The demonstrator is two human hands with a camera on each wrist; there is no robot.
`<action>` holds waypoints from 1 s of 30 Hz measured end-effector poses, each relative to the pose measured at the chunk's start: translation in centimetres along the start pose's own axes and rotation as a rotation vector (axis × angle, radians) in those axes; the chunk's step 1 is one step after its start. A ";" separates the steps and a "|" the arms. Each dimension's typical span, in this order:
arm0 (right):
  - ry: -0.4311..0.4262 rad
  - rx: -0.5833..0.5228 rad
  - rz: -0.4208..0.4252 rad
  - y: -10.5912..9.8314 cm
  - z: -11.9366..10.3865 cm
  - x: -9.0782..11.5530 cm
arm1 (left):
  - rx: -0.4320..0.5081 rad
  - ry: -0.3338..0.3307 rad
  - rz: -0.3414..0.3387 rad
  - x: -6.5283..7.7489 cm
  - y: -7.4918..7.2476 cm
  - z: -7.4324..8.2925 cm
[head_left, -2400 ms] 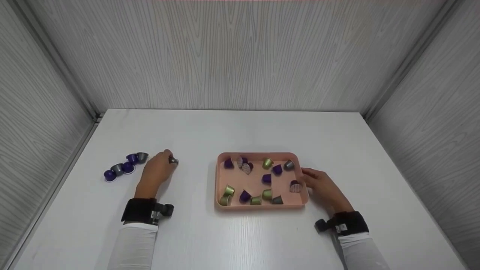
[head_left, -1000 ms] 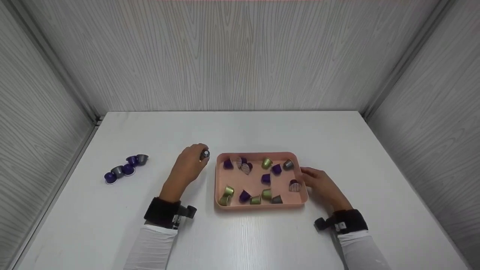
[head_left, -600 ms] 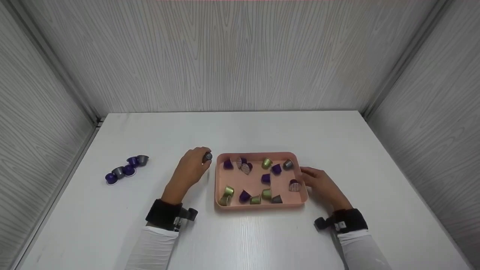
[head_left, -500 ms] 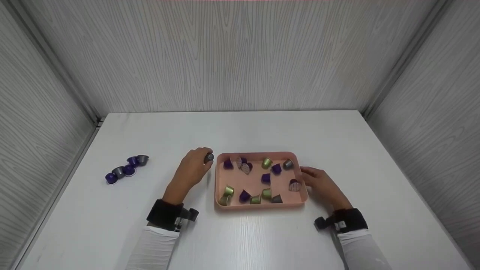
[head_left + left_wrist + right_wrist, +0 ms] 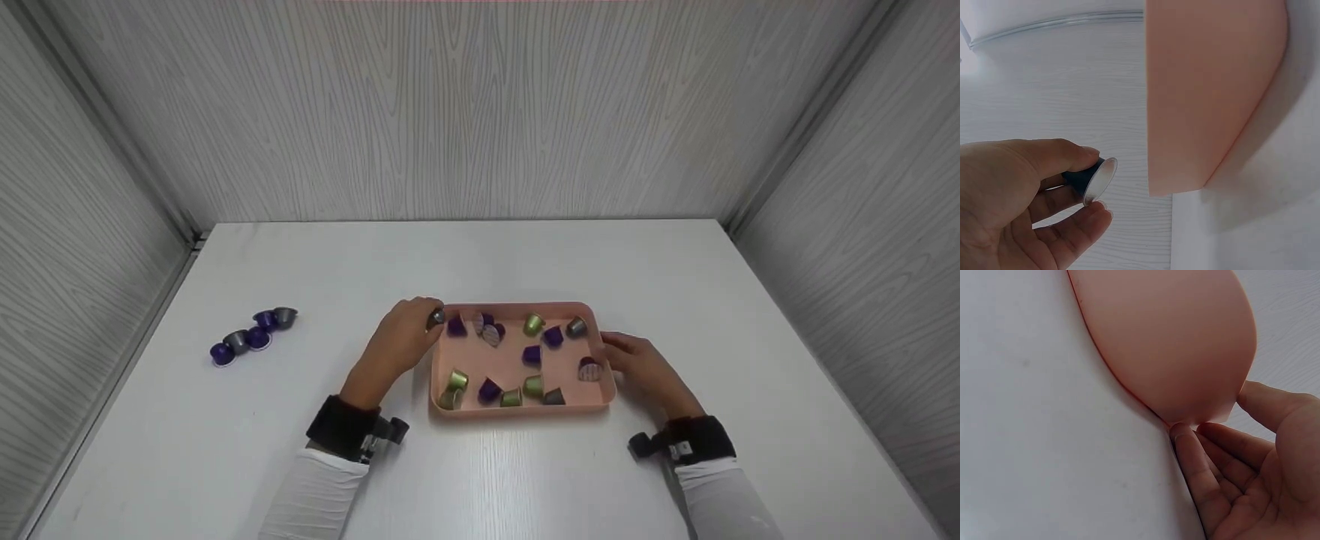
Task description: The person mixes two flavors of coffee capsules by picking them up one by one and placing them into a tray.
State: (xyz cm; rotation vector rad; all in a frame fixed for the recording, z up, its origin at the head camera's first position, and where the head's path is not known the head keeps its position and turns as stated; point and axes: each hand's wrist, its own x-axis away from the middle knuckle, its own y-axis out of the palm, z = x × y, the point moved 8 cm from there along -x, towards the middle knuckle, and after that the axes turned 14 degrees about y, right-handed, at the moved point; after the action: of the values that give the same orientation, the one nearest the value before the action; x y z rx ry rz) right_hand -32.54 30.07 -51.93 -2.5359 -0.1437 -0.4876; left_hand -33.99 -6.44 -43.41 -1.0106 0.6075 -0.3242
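Note:
In the head view, my left hand (image 5: pixel 401 334) is at the upper left corner of a pink tray (image 5: pixel 484 364), pinching a coffee capsule (image 5: pixel 436 317) between thumb and fingers. The left wrist view shows that capsule (image 5: pixel 1092 179) with a dark body and a pale foil lid facing the tray's outer wall (image 5: pixel 1202 101). My right hand (image 5: pixel 637 367) grips the tray's right side. In the right wrist view its thumb is at the rim and its fingertips (image 5: pixel 1182 433) touch the base. Purple, green and grey capsules lie scattered inside the tray, such as a green one (image 5: pixel 533 325).
On the table's left lies a staggered row of purple and grey capsules, among them a purple one (image 5: pixel 258 337) and a grey one (image 5: pixel 285 317). The white table (image 5: pixel 480 480) is bounded by a pale wood-grain back panel (image 5: pixel 465 112) and side panels.
My left hand has carried the capsule rightward from beside the row of capsules to the tray's upper left corner. My right hand and the tray have stayed in place.

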 end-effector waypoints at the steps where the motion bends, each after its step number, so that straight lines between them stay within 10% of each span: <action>1: 0.004 0.001 0.003 0.0 0.1 0.0 | -0.005 0.004 -0.007 -0.1 0.1 0.2; 30: -0.007 0.020 -0.011 0.1 -2.6 2.4 | -0.025 0.077 -0.131 -0.6 3.5 2.6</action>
State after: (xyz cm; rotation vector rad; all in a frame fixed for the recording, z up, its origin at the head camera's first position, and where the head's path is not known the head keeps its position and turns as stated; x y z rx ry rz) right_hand -31.08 28.61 -49.06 -2.5191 -0.1641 -0.4796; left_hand -32.90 -2.56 -45.21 -1.0684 0.6176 -0.4740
